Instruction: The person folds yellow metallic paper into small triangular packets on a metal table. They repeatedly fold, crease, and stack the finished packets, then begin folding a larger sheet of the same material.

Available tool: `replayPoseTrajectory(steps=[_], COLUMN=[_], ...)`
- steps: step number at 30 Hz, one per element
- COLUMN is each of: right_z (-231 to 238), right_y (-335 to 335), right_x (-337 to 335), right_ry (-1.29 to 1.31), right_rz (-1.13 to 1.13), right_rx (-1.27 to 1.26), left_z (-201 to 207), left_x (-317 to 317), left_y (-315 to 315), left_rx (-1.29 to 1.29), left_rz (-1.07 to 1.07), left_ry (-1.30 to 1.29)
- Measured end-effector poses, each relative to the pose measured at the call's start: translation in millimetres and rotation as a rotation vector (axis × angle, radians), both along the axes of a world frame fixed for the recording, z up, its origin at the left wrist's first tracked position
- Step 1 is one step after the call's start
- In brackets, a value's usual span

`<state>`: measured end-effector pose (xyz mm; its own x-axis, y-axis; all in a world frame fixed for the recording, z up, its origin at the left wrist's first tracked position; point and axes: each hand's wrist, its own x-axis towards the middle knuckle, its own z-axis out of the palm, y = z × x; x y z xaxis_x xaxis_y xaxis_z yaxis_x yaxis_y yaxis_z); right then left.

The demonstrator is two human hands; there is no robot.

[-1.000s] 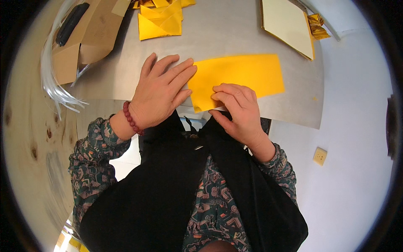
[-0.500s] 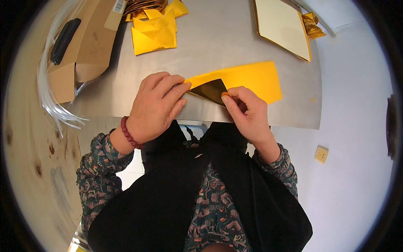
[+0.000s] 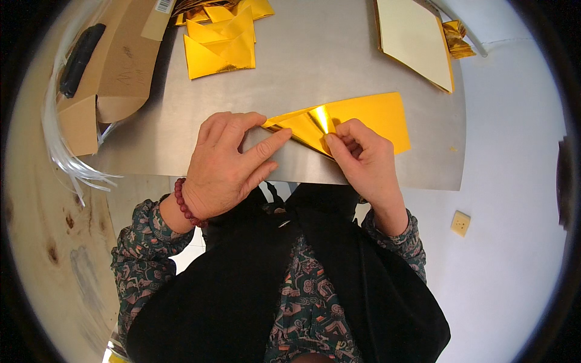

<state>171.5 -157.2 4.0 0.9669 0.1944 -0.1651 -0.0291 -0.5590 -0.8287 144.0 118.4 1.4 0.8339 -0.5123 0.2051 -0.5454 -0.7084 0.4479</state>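
A sheet of yellow-gold foil paper (image 3: 376, 121) lies near the front edge of the metal table, its left end narrowing to a point. A shiny flap is folded over at its near side. My right hand (image 3: 367, 154) pinches the corner of that flap between thumb and forefinger. Over the paper's left end, my left hand (image 3: 227, 160) rests with fingers spread, its fingertips on the folded edge. A dark red bead bracelet (image 3: 186, 204) circles my left wrist.
Folded gold paper pieces (image 3: 219, 51) lie in a pile at the far left. A cardboard box (image 3: 124, 75) with white plastic strands (image 3: 57, 145) stands left of them. At the far right is a stack of cream-backed sheets (image 3: 414, 42) beside a gold folded bundle (image 3: 457, 39).
The flap under my right hand now catches bright light instead of looking dark. My left forefinger has stretched out along the fold, and my right hand has shifted slightly right.
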Motion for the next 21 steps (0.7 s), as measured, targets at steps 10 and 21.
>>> replayPoseTrajectory(steps=[10,21], right_z=[1.2,-0.9], right_y=[-1.0,-2.0], right_x=[-0.8,0.1], right_ry=[0.019,0.028], right_rz=[-0.044,-0.071], right_rx=[-0.045,0.018], left_z=[-0.6,1.3], left_x=[-0.6,-0.9], left_y=[2.7,3.5], left_rx=[-0.020,0.020], left_rz=[0.025,0.030], left_ry=[0.014,0.042])
